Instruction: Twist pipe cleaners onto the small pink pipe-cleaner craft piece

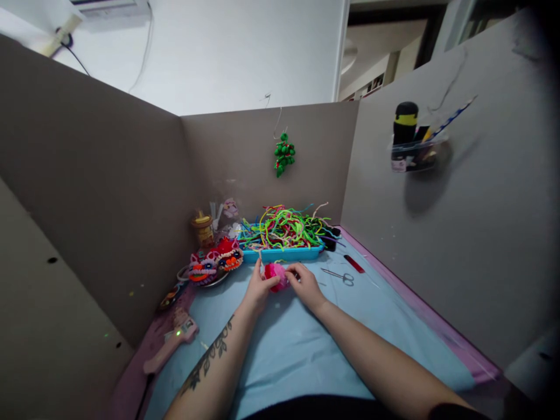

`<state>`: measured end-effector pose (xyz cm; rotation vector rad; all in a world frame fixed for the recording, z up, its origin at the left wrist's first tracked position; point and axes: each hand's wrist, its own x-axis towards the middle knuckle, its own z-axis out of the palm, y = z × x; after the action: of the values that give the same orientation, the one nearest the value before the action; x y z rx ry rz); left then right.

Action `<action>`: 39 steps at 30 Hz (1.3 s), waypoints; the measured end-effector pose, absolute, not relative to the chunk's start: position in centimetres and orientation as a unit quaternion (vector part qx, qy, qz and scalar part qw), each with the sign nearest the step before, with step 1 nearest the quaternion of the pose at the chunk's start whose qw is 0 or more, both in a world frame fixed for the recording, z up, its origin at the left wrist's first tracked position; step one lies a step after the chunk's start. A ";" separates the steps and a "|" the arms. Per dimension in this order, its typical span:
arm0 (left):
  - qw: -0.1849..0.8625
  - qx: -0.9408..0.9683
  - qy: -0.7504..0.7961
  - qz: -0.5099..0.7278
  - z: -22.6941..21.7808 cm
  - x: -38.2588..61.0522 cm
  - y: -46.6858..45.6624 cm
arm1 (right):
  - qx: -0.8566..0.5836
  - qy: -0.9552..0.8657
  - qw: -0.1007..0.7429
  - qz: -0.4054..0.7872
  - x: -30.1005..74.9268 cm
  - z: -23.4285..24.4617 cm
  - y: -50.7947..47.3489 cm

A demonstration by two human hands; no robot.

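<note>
Both hands are on one pink fuzzy piece (pixel 276 276), held just in front of the blue tray (pixel 284 254), low over the counter (pixel 306 350). The left hand (pixel 257 290) grasps its left side and the right hand (pixel 307 286) pinches the right, probably so one steadies while the other works the fibres. The tray is heaped with coloured pipe cleaners (pixel 284 227), stock within easy reach. Scissors (pixel 339 275) and a red tool (pixel 353 263) lie just right of the tray's front edge, by the right hand. Finished fuzzy figures (pixel 214 265) sit on a plate left of the tray, out of the working zone. A pink glue gun (pixel 172 344) lies further left of the tray and nearer the person, with a green light showing. A green ornament (pixel 284 153) hangs on the wall above the tray.
</note>
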<state>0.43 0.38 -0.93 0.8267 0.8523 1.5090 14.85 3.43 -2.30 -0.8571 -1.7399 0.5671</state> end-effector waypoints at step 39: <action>0.699 0.145 0.305 0.631 0.0 -1.0 1.2 | -0.388 -0.605 0.549 0.425 14.0 -4.2 4.7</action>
<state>-0.99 1.21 -0.03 0.3222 0.6786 1.4051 13.96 4.68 -4.18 -0.9193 -1.4333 1.0070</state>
